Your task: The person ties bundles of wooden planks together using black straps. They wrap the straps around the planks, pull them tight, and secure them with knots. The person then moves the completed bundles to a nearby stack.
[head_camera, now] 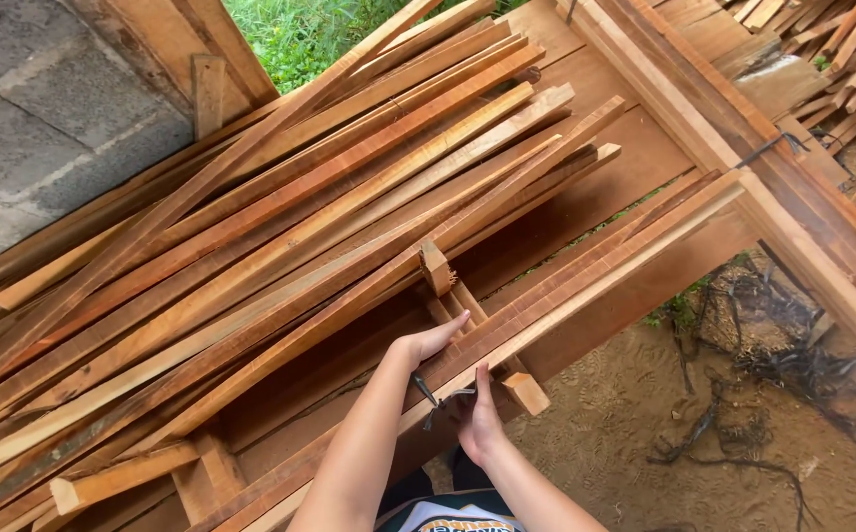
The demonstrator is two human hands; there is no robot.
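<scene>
At the far left, a grey concrete wall (34,118) stands behind the woodpile. Across the middle, a loose pile of long reddish wooden slats (280,227) leans diagonally over a wide board (585,197). Your left hand (430,342) reaches in from below, fingers pressed together and stretched flat, resting on the lower end of a bundle of slats (585,271) that runs up toward the right. Just beside it, a short wooden block (436,268) stands between the pile and the bundle. Your right hand (477,414) sits just under the bundle's near edge, thumb raised against the wood; you cannot tell how its other fingers lie. A small dark metal piece (428,392) shows between your two hands. Further right, a heavy timber beam (743,148) crosses the corner, and sandy ground (664,433) with dry roots lies below it.
</scene>
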